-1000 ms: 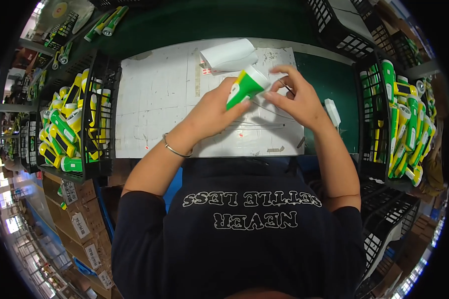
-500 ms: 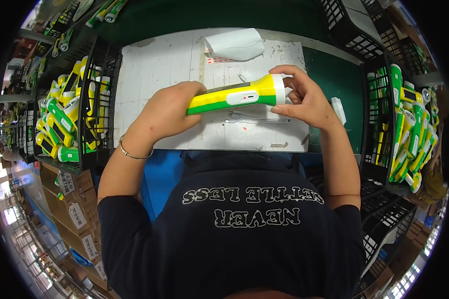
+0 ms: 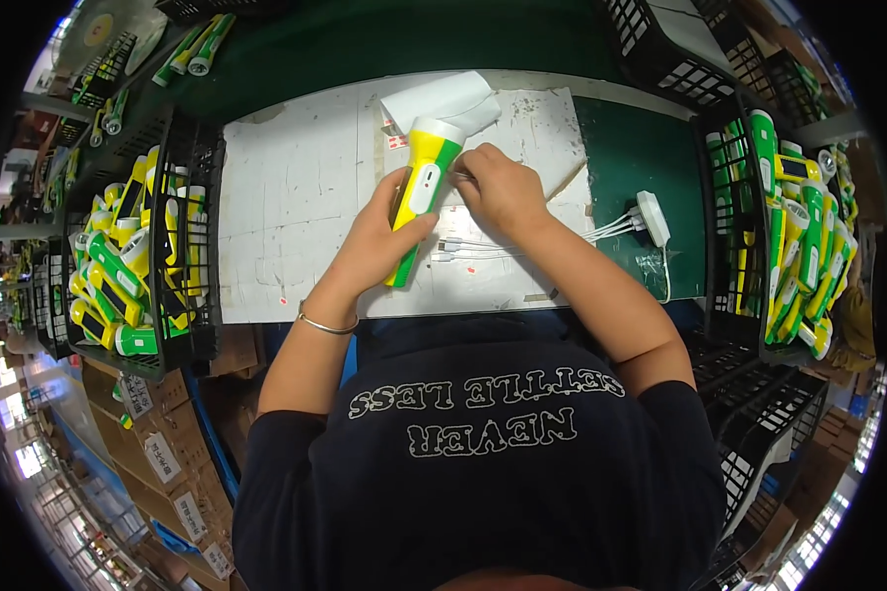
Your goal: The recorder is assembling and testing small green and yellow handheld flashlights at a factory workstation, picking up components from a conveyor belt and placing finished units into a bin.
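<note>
My left hand (image 3: 379, 231) is wrapped round the lower body of a yellow and green flashlight (image 3: 426, 187). The flashlight is tilted, its white head pointing away from me and its oval white side panel facing up. Close beside it on the right, my right hand (image 3: 503, 192) has thumb and fingers pinched together low over the white board. What is between those fingertips, if anything, is too small to make out. Below my right hand lie white cables (image 3: 478, 249) with their plugs toward the left, running to a white charger block (image 3: 650, 219) on the right.
A curled white sheet (image 3: 439, 97) with red stickers lies on the far part of the board (image 3: 291, 197). Black crates of flashlights stand on the left (image 3: 158, 360) and right (image 3: 734, 325). Several flashlights (image 3: 195, 47) lie at the far left.
The flashlight has swung from lying crosswise to pointing away from me. My right hand has left its head and moved left and down to the board, fingers pinched.
</note>
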`<state>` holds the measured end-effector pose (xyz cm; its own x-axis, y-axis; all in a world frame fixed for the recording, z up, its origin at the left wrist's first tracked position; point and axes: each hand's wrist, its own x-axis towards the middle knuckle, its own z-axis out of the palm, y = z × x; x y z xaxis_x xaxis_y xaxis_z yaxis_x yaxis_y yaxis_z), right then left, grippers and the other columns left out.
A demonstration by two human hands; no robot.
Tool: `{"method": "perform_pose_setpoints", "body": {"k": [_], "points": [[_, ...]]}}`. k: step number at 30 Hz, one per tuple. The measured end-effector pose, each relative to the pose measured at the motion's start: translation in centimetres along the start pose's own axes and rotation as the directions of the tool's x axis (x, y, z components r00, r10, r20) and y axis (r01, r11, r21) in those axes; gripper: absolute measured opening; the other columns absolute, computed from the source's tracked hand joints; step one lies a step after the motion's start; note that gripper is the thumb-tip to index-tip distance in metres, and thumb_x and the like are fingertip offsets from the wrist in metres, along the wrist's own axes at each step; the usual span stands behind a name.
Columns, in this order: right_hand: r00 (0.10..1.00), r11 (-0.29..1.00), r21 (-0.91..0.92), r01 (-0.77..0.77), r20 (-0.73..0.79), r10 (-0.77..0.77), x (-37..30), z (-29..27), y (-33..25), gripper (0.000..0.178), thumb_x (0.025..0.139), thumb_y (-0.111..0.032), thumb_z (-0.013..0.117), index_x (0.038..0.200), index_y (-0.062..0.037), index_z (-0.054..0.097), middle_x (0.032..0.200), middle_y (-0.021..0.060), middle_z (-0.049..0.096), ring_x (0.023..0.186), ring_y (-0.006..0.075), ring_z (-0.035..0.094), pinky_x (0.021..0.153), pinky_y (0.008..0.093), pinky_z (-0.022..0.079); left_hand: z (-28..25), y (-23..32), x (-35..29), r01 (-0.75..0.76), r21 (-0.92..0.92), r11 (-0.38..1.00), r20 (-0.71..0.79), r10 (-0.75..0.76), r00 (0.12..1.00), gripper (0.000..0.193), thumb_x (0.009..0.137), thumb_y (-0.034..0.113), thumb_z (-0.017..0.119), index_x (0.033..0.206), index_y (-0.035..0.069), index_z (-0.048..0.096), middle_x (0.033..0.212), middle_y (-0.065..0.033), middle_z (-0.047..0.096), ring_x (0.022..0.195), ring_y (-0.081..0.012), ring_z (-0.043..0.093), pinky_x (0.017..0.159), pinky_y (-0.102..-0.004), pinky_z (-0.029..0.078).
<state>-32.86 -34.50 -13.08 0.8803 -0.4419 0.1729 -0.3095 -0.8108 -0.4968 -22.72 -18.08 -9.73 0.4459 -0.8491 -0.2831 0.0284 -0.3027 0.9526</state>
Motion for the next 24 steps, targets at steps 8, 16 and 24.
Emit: {"method": "perform_pose_setpoints", "body": {"k": [8,16,24], "points": [[0.999,0.977,0.211,-0.024,-0.040,0.033,-0.1,-1.8,1.4,0.016,0.082,-0.023,0.060,0.086,-0.0075,0.062,0.082,0.0061,0.062,0.069,0.0228,0.061,0.062,0.0325,0.048,0.3,-1.5,1.7,-0.161,0.153,0.975,-0.117,0.179,0.977,0.066,0.079,0.016,0.065,0.133,0.001,0.030,0.110,-0.0111,0.051,0.094,-0.0155,0.053,0.082,-0.0274,0.045],[0.939,0.599,0.734,-0.320,0.328,0.101,-0.6,-5.1,0.6,0.025,0.081,-0.023,0.065,0.086,0.0020,0.063,0.073,0.0035,0.063,0.068,0.0065,0.054,0.064,0.0214,0.045,1.9,-0.9,1.9,-0.209,0.192,0.959,-0.102,0.231,0.968,0.066,0.075,0.022,0.067,0.128,0.001,0.035,0.111,-0.0186,0.055,0.100,-0.0266,0.056,0.087,-0.0340,0.044],[0.930,0.558,0.749,-0.357,0.342,0.136,-0.8,-5.5,0.6,0.025,0.080,-0.023,0.065,0.083,0.0013,0.064,0.070,0.0028,0.062,0.065,0.0061,0.054,0.060,0.0213,0.044,2.7,-0.2,1.6,-0.306,0.305,0.902,-0.146,0.362,0.921,0.063,0.075,0.013,0.068,0.128,-0.001,0.035,0.115,-0.0126,0.052,0.106,-0.0184,0.051,0.090,-0.0303,0.041]]}}
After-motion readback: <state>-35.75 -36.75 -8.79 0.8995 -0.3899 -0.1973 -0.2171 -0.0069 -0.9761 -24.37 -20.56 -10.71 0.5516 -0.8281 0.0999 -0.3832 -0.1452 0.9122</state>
